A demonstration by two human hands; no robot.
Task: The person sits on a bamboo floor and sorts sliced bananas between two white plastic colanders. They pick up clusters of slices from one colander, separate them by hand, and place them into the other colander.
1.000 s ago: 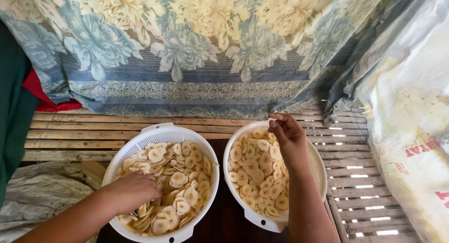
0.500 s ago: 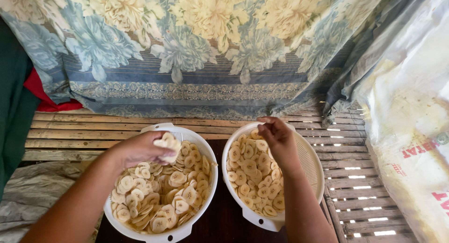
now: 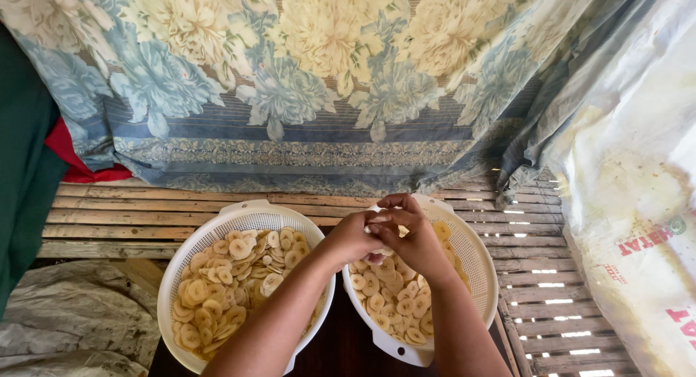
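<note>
Below the floral cloth (image 3: 319, 72), on slatted bamboo flooring (image 3: 130, 217), the left hand (image 3: 353, 237) and right hand (image 3: 411, 235) meet over the right colander (image 3: 482, 275), fingers (image 3: 391, 203) pinched on pale banana slices (image 3: 380, 235) so droppings land inside it.

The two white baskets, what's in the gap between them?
Head view: the left forearm crosses over the gap between the left basket and right basket. Below it shows only a dark surface, nothing lying there.
</note>
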